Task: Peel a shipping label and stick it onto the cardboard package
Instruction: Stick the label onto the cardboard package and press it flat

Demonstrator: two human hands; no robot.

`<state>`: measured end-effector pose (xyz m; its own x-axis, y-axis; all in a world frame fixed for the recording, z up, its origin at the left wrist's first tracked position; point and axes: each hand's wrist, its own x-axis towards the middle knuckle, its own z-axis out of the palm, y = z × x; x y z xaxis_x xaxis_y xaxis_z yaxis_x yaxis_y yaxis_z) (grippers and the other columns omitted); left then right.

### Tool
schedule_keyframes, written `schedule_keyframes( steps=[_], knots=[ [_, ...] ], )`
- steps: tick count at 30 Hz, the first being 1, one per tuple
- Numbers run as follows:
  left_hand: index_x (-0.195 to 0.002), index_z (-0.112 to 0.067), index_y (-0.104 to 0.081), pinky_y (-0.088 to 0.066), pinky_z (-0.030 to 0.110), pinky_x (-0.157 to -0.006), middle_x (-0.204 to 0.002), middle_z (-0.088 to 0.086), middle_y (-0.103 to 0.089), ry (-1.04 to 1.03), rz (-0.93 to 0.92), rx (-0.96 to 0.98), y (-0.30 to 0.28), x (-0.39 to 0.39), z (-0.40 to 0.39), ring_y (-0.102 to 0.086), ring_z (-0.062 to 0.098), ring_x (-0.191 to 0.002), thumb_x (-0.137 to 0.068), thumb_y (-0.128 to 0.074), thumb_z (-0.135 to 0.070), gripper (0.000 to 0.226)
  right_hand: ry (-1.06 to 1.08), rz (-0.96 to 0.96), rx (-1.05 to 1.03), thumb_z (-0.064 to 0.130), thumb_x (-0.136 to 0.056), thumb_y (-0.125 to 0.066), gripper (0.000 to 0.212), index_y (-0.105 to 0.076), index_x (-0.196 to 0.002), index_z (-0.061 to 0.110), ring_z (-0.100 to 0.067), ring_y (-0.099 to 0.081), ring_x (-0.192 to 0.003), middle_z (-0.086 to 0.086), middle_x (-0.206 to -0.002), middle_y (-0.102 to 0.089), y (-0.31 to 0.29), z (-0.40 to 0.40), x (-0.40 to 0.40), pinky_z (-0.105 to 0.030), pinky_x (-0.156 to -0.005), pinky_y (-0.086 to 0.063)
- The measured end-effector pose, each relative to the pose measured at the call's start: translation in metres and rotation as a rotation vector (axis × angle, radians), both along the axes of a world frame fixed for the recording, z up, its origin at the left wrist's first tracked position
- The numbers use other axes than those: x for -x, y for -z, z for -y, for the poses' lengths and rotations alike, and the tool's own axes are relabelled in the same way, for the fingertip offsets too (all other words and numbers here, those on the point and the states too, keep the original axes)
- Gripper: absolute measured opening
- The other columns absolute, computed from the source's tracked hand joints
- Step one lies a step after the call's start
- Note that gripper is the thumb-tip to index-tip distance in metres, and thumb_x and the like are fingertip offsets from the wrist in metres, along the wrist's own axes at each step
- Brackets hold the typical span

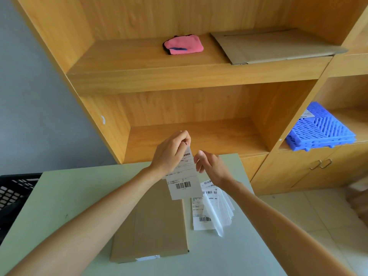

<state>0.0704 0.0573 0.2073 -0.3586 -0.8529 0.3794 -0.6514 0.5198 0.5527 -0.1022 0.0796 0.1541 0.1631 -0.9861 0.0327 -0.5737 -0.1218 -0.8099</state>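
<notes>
We see a large wooden shelf unit (179, 76) filling the upper half of the frame, and below it a pale green worktop (65, 196) running from the centre to the bottom edge. On the worktop, at lower centre, lies the cardboard package (155, 226), flat and tan, with a small white strip at its near edge. Just right of it sits a loose stack of labels (211, 208) with curled backing sheets.

At centre frame, above the package, both hands hold one shipping label (185, 176). The left hand (169, 154) has its grip pinched shut on the label's top edge. The right hand (211, 166) sits at the label's right edge with fingers curled; we cannot tell whether its grip is closed on the paper.

The label is a tall white rectangle hanging nearly upright, tilted slightly, with printed lines of text and a barcode near its lower end. We cannot tell whether the backing is off yet.

As we judge it, the main risk is the hanging sheet curling and sticking to itself or to a finger once adhesive is exposed. A one-sided pull could tear it or crease the barcode. Lowered while tilted, it could land crooked on the package or trap wrinkles. It could also catch the stack just beside the package.
</notes>
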Motion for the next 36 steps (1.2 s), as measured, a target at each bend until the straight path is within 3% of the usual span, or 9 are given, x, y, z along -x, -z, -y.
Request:
schedule_keyframes(
  steps=[7, 9, 11, 14, 17, 19, 23, 31, 36],
  knots=[
    [-0.105, -0.027, -0.055, -0.054, 0.035, -0.075, -0.102, -0.017, -0.060, 0.048, -0.057, -0.011, -0.010, -0.042, 0.009, -0.061, 0.006, -0.090, -0.097, -0.052, -0.018, 0.012, 0.008, 0.158, 0.163, 0.056, -0.087, -0.057, 0.031, -0.058, -0.077, 0.027, -0.013, -0.052, -0.058, 0.006, -0.064, -0.062, -0.046, 0.019, -0.050, -0.035, -0.057, -0.042],
    [-0.117, -0.027, -0.054, -0.051, 0.025, -0.069, -0.106, -0.016, -0.058, 0.066, -0.090, -0.038, -0.016, -0.055, 0.008, -0.063, 0.005, -0.082, -0.098, -0.053, -0.018, 0.021, 0.011, 0.156, 0.168, 0.043, -0.085, -0.067, 0.027, -0.060, -0.077, 0.018, -0.011, -0.051, -0.057, 0.006, -0.064, -0.062, -0.047, 0.025, -0.059, -0.032, -0.057, -0.042],
    [-0.123, -0.033, -0.049, -0.049, 0.028, -0.062, -0.109, -0.020, -0.057, 0.018, -0.062, -0.080, -0.020, -0.069, 0.004, -0.064, 0.008, -0.074, -0.100, -0.050, -0.028, 0.024, 0.027, 0.141, 0.165, 0.037, -0.085, -0.070, 0.027, -0.058, -0.072, 0.015, -0.006, -0.041, -0.051, 0.008, -0.057, -0.055, -0.045, 0.028, -0.067, -0.025, -0.053, -0.034],
    [-0.111, -0.035, -0.052, -0.054, 0.036, -0.070, -0.101, -0.021, -0.060, -0.136, -0.003, -0.138, -0.011, -0.092, 0.001, -0.064, 0.005, -0.084, -0.100, -0.041, -0.046, 0.019, 0.070, 0.160, 0.140, 0.037, -0.085, -0.070, 0.025, -0.059, -0.070, 0.021, -0.002, -0.046, -0.049, 0.009, -0.059, -0.062, -0.039, 0.028, -0.082, -0.019, -0.051, -0.034],
    [-0.090, -0.029, -0.053, -0.046, 0.032, -0.056, -0.075, -0.013, -0.062, -0.256, 0.002, -0.191, 0.006, -0.112, -0.004, -0.055, -0.004, -0.060, -0.096, -0.040, -0.057, 0.031, 0.099, 0.197, 0.091, 0.039, -0.085, -0.070, 0.026, -0.061, -0.072, 0.018, -0.003, -0.049, -0.049, 0.006, -0.062, -0.066, -0.029, 0.023, -0.095, -0.017, -0.050, -0.035],
    [-0.086, -0.026, -0.051, -0.039, 0.029, -0.051, -0.074, -0.008, -0.065, -0.309, 0.007, -0.229, 0.018, -0.122, -0.006, -0.050, 0.001, -0.052, -0.093, -0.043, -0.059, 0.035, 0.109, 0.203, 0.053, 0.041, -0.084, -0.071, 0.031, -0.059, -0.068, 0.017, -0.002, -0.044, -0.045, 0.004, -0.059, -0.064, -0.020, 0.021, -0.104, -0.015, -0.047, -0.030],
    [-0.083, -0.024, -0.049, -0.032, 0.026, -0.046, -0.068, -0.001, -0.066, -0.376, 0.043, -0.280, 0.049, -0.135, -0.012, -0.048, 0.012, -0.046, -0.089, -0.048, -0.062, 0.038, 0.161, 0.179, -0.031, 0.042, -0.080, -0.075, 0.037, -0.057, -0.064, 0.014, -0.004, -0.043, -0.042, 0.005, -0.053, -0.057, 0.008, 0.014, -0.123, -0.016, -0.045, -0.030],
    [-0.086, -0.020, -0.049, -0.037, 0.028, -0.053, -0.061, -0.013, -0.055, -0.420, 0.079, -0.420, 0.104, -0.151, -0.019, -0.054, 0.012, -0.058, -0.091, -0.053, -0.055, 0.036, 0.200, 0.042, -0.212, 0.047, -0.077, -0.075, 0.045, -0.045, -0.056, 0.022, -0.010, -0.038, -0.044, 0.006, -0.047, -0.049, 0.053, 0.008, -0.144, -0.018, -0.042, -0.028],
    [-0.093, -0.014, -0.046, -0.028, 0.026, -0.046, -0.057, -0.014, -0.048, -0.390, 0.129, -0.443, 0.127, -0.151, -0.017, -0.041, 0.009, -0.046, -0.092, -0.053, -0.054, 0.040, 0.227, 0.003, -0.290, 0.048, -0.079, -0.073, 0.046, -0.046, -0.056, 0.018, -0.015, -0.039, -0.044, 0.005, -0.046, -0.046, 0.076, 0.007, -0.152, -0.026, -0.044, -0.030]
  ],
)
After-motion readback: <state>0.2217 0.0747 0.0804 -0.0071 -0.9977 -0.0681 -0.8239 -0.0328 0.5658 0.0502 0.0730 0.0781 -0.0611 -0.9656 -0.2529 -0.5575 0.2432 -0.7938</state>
